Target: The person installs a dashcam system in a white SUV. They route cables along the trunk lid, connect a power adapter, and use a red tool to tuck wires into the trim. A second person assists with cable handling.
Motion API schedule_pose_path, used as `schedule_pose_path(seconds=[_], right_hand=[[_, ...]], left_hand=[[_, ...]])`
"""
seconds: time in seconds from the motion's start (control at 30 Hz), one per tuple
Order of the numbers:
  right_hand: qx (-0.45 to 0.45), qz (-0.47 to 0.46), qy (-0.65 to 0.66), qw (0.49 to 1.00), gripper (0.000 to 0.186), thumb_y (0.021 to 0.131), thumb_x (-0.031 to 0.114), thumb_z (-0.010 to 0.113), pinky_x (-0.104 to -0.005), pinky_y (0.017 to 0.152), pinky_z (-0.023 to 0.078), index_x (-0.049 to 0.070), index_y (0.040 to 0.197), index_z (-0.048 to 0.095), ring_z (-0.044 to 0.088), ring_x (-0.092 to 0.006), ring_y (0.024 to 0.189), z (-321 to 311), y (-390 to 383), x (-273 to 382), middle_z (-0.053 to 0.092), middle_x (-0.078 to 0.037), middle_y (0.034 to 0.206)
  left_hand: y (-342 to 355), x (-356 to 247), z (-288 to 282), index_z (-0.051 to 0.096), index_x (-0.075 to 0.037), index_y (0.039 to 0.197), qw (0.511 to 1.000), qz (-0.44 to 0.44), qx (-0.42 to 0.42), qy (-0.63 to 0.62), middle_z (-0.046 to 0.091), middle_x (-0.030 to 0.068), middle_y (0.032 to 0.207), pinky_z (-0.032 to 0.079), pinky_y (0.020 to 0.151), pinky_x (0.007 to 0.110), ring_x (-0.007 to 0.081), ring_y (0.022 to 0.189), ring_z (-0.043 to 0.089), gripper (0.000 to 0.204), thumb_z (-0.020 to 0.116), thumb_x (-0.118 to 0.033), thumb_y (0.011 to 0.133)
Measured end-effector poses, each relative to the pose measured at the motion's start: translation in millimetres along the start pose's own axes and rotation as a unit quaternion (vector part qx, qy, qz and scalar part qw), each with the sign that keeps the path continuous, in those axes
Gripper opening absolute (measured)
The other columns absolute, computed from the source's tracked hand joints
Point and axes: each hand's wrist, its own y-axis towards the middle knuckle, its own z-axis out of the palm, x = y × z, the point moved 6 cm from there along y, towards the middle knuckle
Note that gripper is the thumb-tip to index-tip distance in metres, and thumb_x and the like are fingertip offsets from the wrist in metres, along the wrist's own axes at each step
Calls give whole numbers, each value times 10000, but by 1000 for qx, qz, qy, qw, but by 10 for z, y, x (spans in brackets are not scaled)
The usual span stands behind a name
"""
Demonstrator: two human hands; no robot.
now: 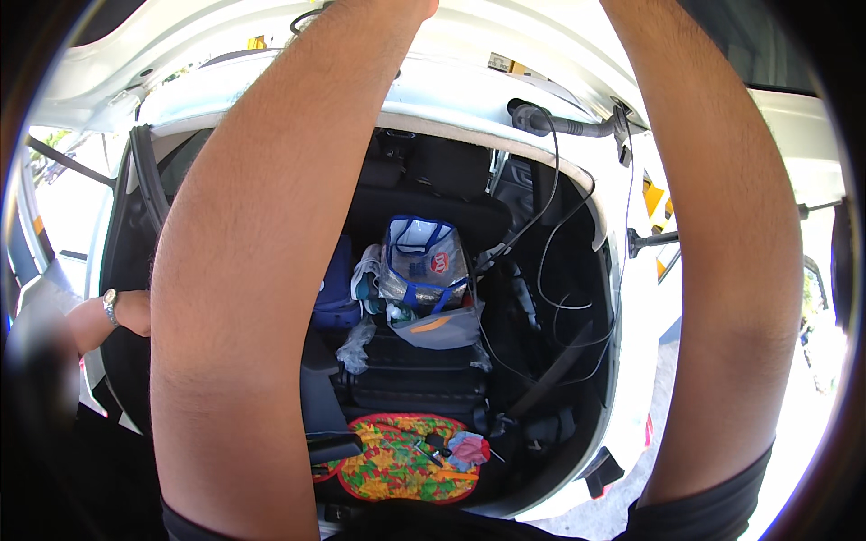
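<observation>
Both my forearms reach up past the top edge, so my left hand and my right hand are out of sight, and what they hold or touch is hidden. The left forearm (262, 216) leans inward toward the top middle; the right forearm (731, 225) rises on the right. Above the open car trunk is the raised white tailgate (460, 27), nearest to where my arms leave the picture. A thin dark cable (557, 162) hangs from the tailgate hinge side and loops into the trunk. Beside it runs a ribbed black rubber tube (577, 126).
The trunk holds a silver insulated bag (422, 266) with blue trim, a grey pouch (442, 329), black luggage (415, 383), a blue bag (336, 293) and a colourful patterned cloth (397, 460) with small tools on it. At left is another person's hand (135, 312) with a wristwatch.
</observation>
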Motion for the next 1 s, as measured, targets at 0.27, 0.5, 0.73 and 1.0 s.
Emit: schedule_pose_path(seconds=[0.27, 0.5, 0.73, 1.0], right_hand=[[-7, 18, 21, 1000, 292, 974, 353, 778, -296, 626, 572, 65, 995, 822, 771, -140, 772, -18, -23, 3, 802, -57, 872], [1, 11, 25, 1000, 301, 974, 353, 778, -299, 620, 573, 57, 998, 822, 773, -143, 773, -3, 31, -47, 802, -68, 876], [1, 15, 26, 1000, 307, 978, 356, 774, -303, 645, 583, 58, 1029, 824, 778, -147, 794, -10, -3, -12, 807, -70, 896], [2, 21, 15, 1000, 311, 986, 356, 767, -310, 672, 591, 55, 1040, 822, 782, -151, 814, -11, -17, 3, 810, -73, 908]], left_hand=[[-281, -122, -249, 771, 61, 1044, 979, 93, -125, 135, 747, 301, 1158, 576, 952, 513, 479, 1096, 717, 373, 564, -243, 980], [-373, -217, -242, 762, 81, 1021, 958, 173, -142, 180, 750, 314, 1111, 560, 976, 520, 496, 1101, 707, 454, 537, -313, 1012], [-333, -47, -200, 755, 88, 1026, 984, 84, -133, 87, 759, 302, 1093, 571, 939, 510, 479, 1091, 718, 497, 546, -361, 1060], [-19, -111, 66, 770, 18, 1047, 816, 247, -58, 520, 778, 260, 1036, 622, 838, 396, 363, 1019, 778, 375, 583, -307, 1052]])
